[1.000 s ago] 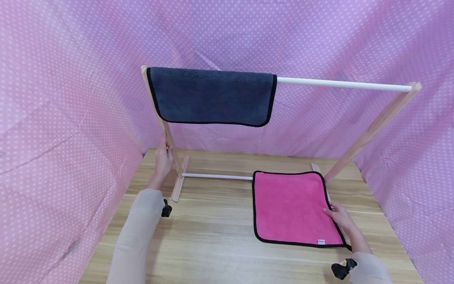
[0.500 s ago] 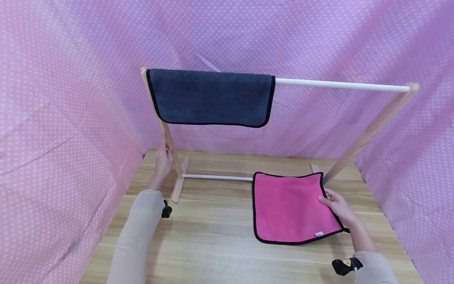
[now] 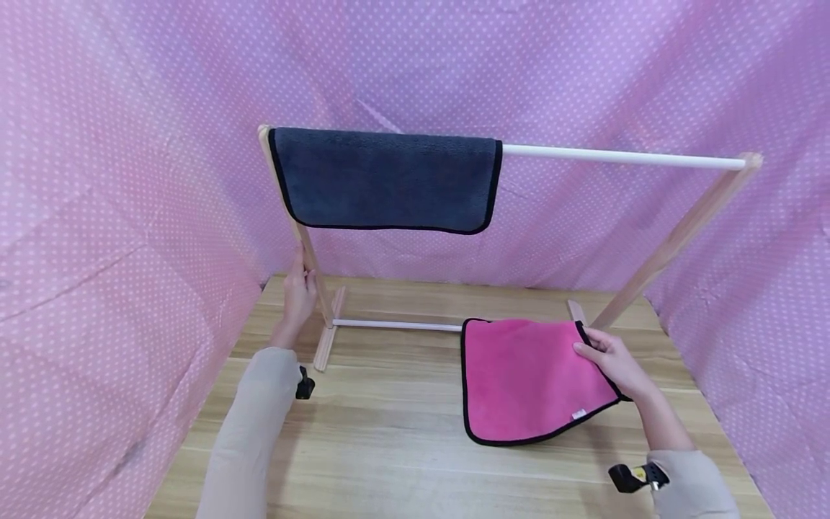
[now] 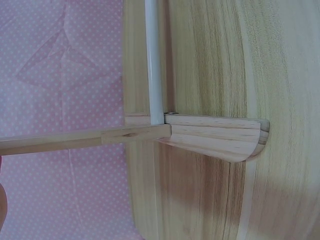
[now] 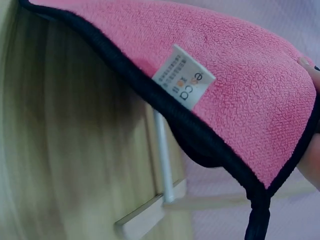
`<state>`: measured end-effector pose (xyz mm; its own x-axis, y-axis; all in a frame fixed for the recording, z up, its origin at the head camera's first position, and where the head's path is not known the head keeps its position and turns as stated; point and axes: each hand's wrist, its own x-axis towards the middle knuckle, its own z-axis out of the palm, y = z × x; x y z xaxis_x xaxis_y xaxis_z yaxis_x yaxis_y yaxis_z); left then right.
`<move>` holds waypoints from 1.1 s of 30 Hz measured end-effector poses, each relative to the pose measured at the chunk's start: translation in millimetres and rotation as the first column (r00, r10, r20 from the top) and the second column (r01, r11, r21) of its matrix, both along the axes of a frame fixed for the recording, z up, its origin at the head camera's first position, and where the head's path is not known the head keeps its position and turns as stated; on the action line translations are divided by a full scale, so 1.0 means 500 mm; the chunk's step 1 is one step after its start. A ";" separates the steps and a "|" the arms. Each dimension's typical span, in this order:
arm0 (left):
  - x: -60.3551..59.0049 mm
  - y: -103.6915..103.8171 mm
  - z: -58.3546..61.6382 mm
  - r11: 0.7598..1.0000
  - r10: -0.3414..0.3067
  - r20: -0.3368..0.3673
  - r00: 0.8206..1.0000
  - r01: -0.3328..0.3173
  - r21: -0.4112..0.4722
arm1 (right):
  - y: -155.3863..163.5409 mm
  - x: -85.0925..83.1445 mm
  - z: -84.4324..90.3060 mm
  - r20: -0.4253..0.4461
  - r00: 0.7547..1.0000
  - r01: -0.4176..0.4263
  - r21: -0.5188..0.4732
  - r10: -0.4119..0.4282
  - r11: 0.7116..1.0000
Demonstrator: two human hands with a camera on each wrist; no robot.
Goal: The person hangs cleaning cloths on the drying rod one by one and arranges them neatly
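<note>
A wooden drying rack (image 3: pixel 674 238) with a white top rail (image 3: pixel 622 156) stands on the table. A dark grey towel (image 3: pixel 385 179) hangs over the rail's left half. My left hand (image 3: pixel 298 292) grips the rack's left upright (image 3: pixel 305 249). My right hand (image 3: pixel 612 360) pinches the right edge of a pink towel (image 3: pixel 525 378) with black trim and lifts that side off the table; its left part still lies flat. In the right wrist view the pink towel (image 5: pixel 235 80) with its white label (image 5: pixel 182 76) hangs above the wood. The left wrist view shows the rack's foot (image 4: pixel 215 137) and lower rod (image 4: pixel 153 60).
Pink dotted fabric (image 3: pixel 130 180) walls in the wooden table (image 3: pixel 382 432) on three sides. The rack's lower white rod (image 3: pixel 395 324) runs along the back between the two feet. The right half of the top rail is bare.
My right hand has taken hold of the pink towel's right edge and raised it, moving up and slightly left. The towel's right side now curls off the table. The left hand has not moved.
</note>
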<state>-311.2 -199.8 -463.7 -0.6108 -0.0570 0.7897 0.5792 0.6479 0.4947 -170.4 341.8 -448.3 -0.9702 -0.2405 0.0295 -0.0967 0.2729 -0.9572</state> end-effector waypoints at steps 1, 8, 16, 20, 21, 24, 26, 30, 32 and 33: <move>0.000 0.000 -0.001 1.000 0.000 -0.002 1.000 0.000 -0.003 | -0.004 -0.001 0.005 -0.017 1.000 -0.001 0.004 0.001 1.000; -0.002 0.001 -0.005 1.000 -0.006 0.004 1.000 0.006 0.000 | -0.032 -0.007 0.044 -0.149 0.989 0.014 0.023 -0.010 1.000; -0.001 0.003 -0.004 1.000 0.002 0.007 1.000 -0.002 -0.009 | -0.045 -0.015 0.092 -0.259 0.966 0.029 0.087 -0.006 0.996; 0.001 0.001 -0.004 1.000 0.000 0.008 1.000 0.000 0.000 | -0.048 -0.022 0.129 -0.298 0.954 0.038 0.141 0.006 0.989; 0.001 0.000 -0.005 1.000 0.002 0.007 1.000 -0.002 0.001 | -0.048 -0.024 0.139 -0.307 0.952 0.044 0.154 0.005 0.987; 0.002 -0.003 -0.006 1.000 0.007 -0.002 1.000 -0.007 0.002 | -0.051 -0.028 0.169 -0.336 0.942 0.091 0.209 -0.016 0.974; 0.002 -0.005 -0.007 1.000 0.007 -0.007 1.000 -0.007 -0.006 | -0.052 -0.030 0.188 -0.358 0.933 0.112 0.227 -0.024 0.967; 0.002 -0.005 -0.004 1.000 -0.002 -0.002 1.000 0.002 -0.016 | -0.051 -0.038 0.216 -0.406 0.913 0.130 0.176 -0.048 0.976; 0.002 -0.003 -0.002 1.000 0.002 -0.006 1.000 -0.002 -0.017 | -0.051 -0.041 0.228 -0.438 0.897 0.128 0.131 -0.058 0.983; 0.003 -0.003 -0.001 1.000 0.002 -0.007 1.000 -0.002 -0.019 | -0.050 -0.043 0.233 -0.459 0.887 0.126 0.118 -0.059 0.985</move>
